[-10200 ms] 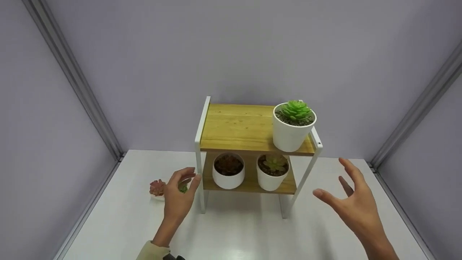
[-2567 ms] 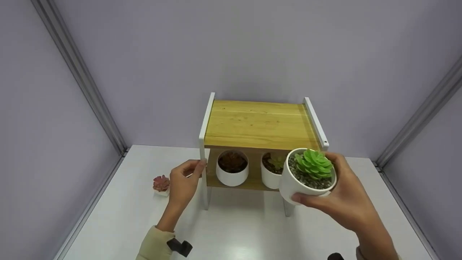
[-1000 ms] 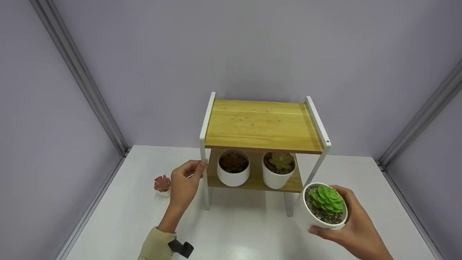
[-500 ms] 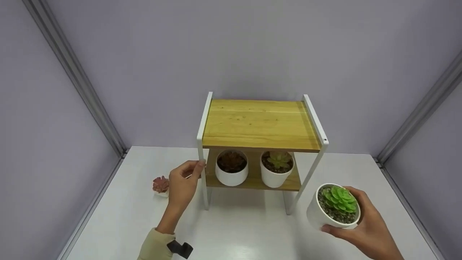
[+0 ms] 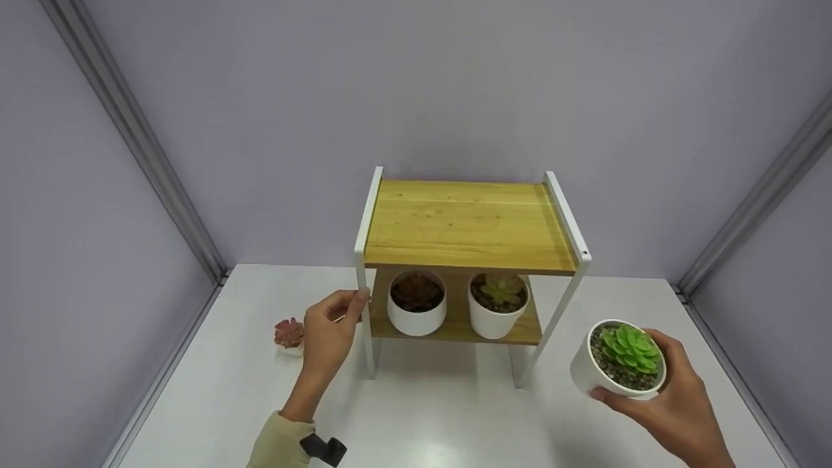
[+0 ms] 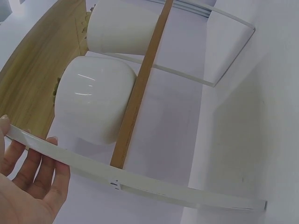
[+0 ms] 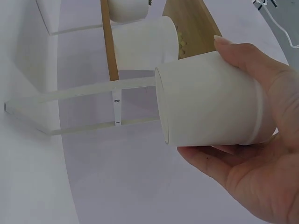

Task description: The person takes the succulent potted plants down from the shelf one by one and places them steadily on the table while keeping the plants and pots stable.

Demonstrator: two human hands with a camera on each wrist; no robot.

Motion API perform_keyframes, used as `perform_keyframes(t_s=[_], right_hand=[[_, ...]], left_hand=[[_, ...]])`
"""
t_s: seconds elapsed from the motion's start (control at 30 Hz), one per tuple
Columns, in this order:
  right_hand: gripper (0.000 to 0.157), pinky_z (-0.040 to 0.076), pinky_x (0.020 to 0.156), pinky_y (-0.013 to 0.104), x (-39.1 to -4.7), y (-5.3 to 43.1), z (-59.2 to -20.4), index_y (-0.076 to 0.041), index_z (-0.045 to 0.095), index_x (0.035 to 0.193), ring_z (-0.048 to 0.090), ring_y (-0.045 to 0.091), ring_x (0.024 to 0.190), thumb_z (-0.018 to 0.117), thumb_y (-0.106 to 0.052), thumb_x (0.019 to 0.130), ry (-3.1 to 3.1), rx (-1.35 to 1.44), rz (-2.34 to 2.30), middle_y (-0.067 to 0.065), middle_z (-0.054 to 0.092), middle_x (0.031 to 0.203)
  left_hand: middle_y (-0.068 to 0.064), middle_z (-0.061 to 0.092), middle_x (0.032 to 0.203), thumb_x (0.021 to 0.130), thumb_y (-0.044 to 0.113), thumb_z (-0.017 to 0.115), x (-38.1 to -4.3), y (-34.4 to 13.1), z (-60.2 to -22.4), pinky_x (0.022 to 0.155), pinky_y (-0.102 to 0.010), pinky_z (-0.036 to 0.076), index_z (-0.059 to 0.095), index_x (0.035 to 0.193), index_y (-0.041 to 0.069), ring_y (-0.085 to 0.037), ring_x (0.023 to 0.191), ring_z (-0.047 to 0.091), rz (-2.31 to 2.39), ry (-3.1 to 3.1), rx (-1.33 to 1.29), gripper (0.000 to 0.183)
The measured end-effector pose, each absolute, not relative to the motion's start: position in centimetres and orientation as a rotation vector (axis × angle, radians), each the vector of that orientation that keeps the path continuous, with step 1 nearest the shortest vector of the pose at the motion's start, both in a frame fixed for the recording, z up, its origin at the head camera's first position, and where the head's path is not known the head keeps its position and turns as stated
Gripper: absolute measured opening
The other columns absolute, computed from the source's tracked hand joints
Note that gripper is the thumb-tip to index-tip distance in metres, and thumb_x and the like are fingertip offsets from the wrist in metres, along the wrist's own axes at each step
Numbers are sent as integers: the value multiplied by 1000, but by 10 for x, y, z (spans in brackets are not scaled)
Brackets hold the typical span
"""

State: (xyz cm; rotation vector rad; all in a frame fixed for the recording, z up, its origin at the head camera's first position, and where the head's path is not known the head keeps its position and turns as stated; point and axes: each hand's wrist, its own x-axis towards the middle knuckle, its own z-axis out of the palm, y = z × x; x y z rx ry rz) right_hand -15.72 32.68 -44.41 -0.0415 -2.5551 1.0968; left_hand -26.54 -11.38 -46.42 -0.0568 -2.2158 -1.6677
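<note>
My right hand (image 5: 682,396) grips a white pot (image 5: 583,369) with a bright green succulent (image 5: 629,350) in gravel. It holds the pot in the air, tilted, to the right of a two-tier plant stand (image 5: 474,224). In the right wrist view, thumb and fingers (image 7: 205,163) lie on opposite sides of the pot. My left hand (image 5: 330,335) pinches the stand's white left front leg (image 5: 364,279); the left wrist view shows its fingers (image 6: 44,172) against that leg. On the lower tier stand a pot with a dark reddish succulent (image 5: 417,292) and one with a yellow-green succulent (image 5: 500,288).
Behind the left hand, a small pink succulent (image 5: 289,331) in a white pot sits on the white table (image 5: 214,390), partly hidden. Grey walls (image 5: 455,84) enclose the table at the back and both sides. The stand's upper wooden tier carries nothing.
Ten seconds ago the green succulent stood on the upper tier and both hands held nothing. My right hand has since lifted it off and carried it rightward; my left hand has taken the leg.
</note>
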Motion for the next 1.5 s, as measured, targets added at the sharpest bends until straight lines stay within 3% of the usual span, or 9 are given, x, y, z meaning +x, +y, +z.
perform_keyframes(t_s=[0.37,0.5,0.6,0.7,0.77,0.87,1.17,1.37,1.5], right_hand=[[104,39,80,4,-170,338,-453,-14,39,143,45,-17,104,96,-33,59,-2550,-93,1069,2,53,132],[105,40,78,8,-176,342,-456,-12,36,145,41,-18,104,94,-37,61,-2573,-153,1068,7,53,135],[107,41,78,12,-183,345,-459,-11,33,146,47,-4,111,93,-40,63,-2579,-215,1083,11,53,137],[108,45,80,22,-189,346,-463,-9,31,146,52,19,119,92,-42,64,-2578,-258,1104,15,52,138],[108,48,84,33,-193,347,-466,-7,30,146,53,32,123,92,-42,64,-2571,-259,1131,18,52,139],[110,48,87,49,-199,347,-471,-6,29,146,52,38,125,91,-43,65,-2569,-249,1154,21,52,139],[112,45,93,58,-212,343,-485,-5,27,148,49,40,128,90,-45,65,-2552,-234,1219,21,49,142],[113,42,98,59,-222,342,-491,-7,26,149,47,40,132,91,-43,64,-2517,-249,1263,21,47,143],[114,41,100,60,-231,342,-497,-6,24,149,46,40,133,91,-44,65,-2514,-269,1285,22,45,145]], left_hand=[[-3,74,86,94,30,67,-251,-109,-440,78,-23,54,76,91,14,-34,85,69,-1706,-2196,-68,19],[-5,74,86,94,30,67,-248,-107,-436,78,-24,53,76,92,11,-33,84,69,-1695,-2200,-60,21],[-6,74,87,95,30,66,-248,-107,-436,79,-24,54,76,93,11,-31,85,70,-1687,-2210,-59,22],[-7,74,88,95,31,66,-248,-107,-436,79,-25,54,76,94,11,-31,86,70,-1690,-2217,-55,22],[-10,74,89,95,31,66,-248,-107,-437,80,-25,54,76,94,10,-32,87,70,-1693,-2224,-51,22],[-17,73,91,95,31,66,-248,-108,-437,79,-25,54,75,95,7,-34,88,69,-1702,-2228,-53,26],[-16,73,91,94,28,67,-251,-109,-448,77,-22,54,75,95,5,-35,88,69,-1696,-2218,-24,25],[-11,74,90,92,37,68,-264,-114,-464,80,-32,56,76,93,13,-24,85,70,-1692,-2203,-44,26],[-8,75,90,91,45,67,-266,-115,-464,83,-37,56,76,94,15,-24,87,70,-1673,-2207,-70,31]])
